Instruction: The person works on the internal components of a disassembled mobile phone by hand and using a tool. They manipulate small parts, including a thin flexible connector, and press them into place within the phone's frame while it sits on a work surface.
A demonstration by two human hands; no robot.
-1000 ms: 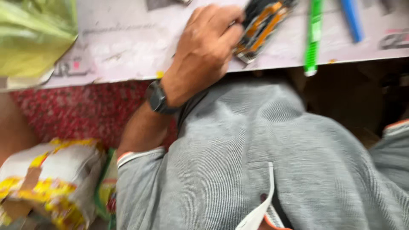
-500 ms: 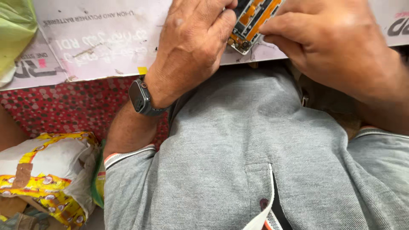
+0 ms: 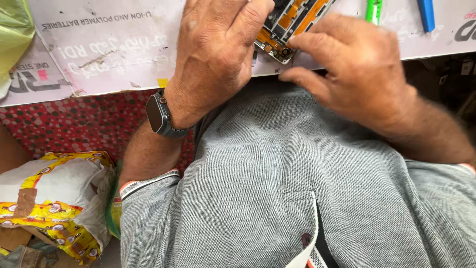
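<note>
Orange-ribboned opened phone (image 3: 292, 22): left hand (image 3: 218, 54) clamps it steady; right hand (image 3: 347, 64) fingertips should pinch gently at its corner.

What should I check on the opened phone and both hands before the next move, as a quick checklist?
1. Left hand steadying the opened phone: ok.
2. Right hand fingertip on the phone's lower corner: ok.
3. Phone resting on the white work board: cannot tell, it sits at the board's edge.
4. Green tool and blue tool lie beside the right hand: ok.
5. Loose screws: cannot tell.
</note>
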